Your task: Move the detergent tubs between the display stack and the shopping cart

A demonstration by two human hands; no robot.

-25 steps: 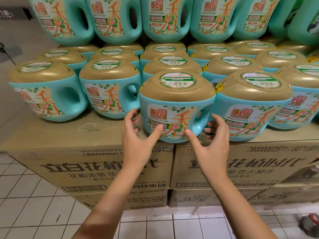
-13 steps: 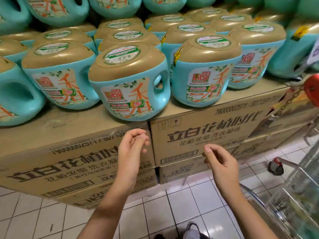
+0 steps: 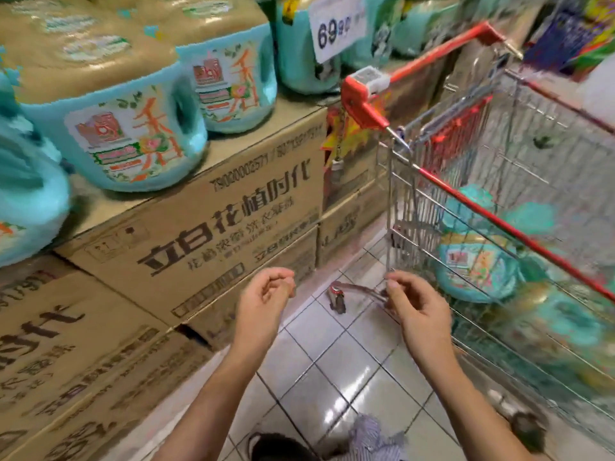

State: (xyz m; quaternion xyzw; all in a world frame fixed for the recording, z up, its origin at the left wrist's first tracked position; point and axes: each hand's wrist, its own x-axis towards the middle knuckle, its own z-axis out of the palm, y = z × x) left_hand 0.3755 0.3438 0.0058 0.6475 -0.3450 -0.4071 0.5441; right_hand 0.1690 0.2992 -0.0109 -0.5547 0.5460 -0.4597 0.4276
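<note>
Teal detergent tubs with tan lids stand in rows on the display stack of cardboard boxes (image 3: 213, 227) at the left; the nearest front tub (image 3: 123, 128) sits at the box edge. On the right stands a wire shopping cart (image 3: 466, 201) with a red handle, and several teal tubs (image 3: 476, 264) lie inside it. My left hand (image 3: 266, 294) and my right hand (image 3: 412, 304) hover low between stack and cart, above the floor. Both have loosely curled fingers and hold nothing. The view is blurred.
A price sign reading 69 (image 3: 336, 26) hangs above the stack's right end. White floor tiles (image 3: 332, 361) lie between boxes and cart. A cart wheel (image 3: 337, 296) sits near my right hand. A shoe (image 3: 279, 447) shows at the bottom edge.
My hands came away from the front tub on the stack and dropped low. The view swung right, bringing the cart with tubs into sight.
</note>
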